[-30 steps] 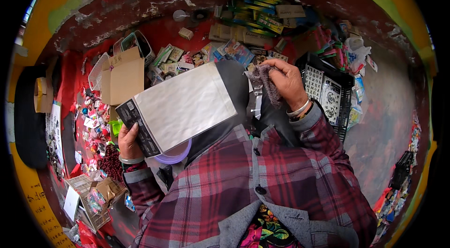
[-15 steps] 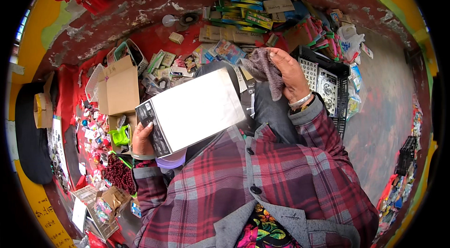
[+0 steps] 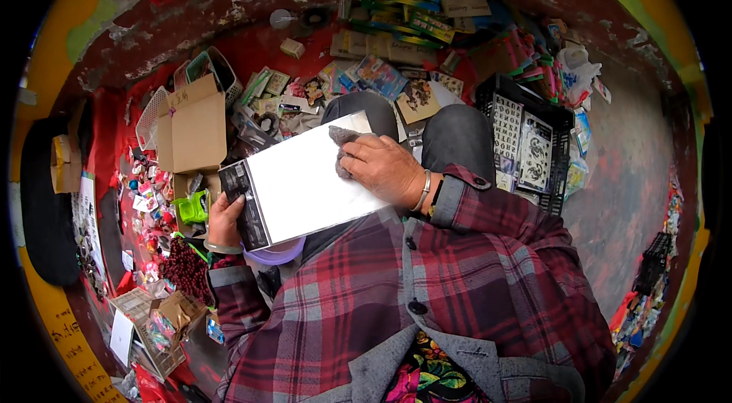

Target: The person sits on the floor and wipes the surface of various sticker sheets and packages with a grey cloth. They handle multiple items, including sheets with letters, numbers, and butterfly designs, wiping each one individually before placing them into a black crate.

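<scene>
A person in a plaid jacket presses a grey cloth [image 3: 341, 138] to a white sheet [image 3: 305, 188], held across the lap against the dark-trousered left knee [image 3: 363, 104]. The left grip [image 3: 226, 221] is clamped on the sheet's black end strip [image 3: 245, 208]; the right grip [image 3: 390, 168], a silver bracelet [image 3: 425, 191] at its wrist, is closed around the cloth near the opposite end. The sheet's long axis slants from the left grip up and away to the right, its plain white end pointing past the right grip. Just below the left grip's side sits a purple basin [image 3: 278, 253]; beyond that grip stands an open cardboard box [image 3: 192, 127]; right of the right grip, a black plastic crate [image 3: 562, 153].
</scene>
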Action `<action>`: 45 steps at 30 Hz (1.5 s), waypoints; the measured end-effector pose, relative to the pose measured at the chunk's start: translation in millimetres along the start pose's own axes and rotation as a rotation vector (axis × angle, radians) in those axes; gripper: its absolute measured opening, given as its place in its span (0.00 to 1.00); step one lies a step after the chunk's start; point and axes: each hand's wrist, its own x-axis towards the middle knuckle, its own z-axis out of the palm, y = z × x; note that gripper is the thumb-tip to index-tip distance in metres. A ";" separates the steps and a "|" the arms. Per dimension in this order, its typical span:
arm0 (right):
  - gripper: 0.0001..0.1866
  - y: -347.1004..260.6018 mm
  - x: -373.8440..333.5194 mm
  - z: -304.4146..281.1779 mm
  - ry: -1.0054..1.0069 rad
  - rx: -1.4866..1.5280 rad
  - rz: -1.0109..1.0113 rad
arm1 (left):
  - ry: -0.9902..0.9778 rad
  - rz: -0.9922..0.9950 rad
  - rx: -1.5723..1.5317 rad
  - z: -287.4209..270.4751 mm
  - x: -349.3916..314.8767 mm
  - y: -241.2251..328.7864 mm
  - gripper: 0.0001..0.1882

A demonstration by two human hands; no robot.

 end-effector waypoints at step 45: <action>0.14 -8.2 -4.9 -115.9 0.298 1.253 0.612 | -0.708 0.380 1.008 258.9 16.0 123.7 0.11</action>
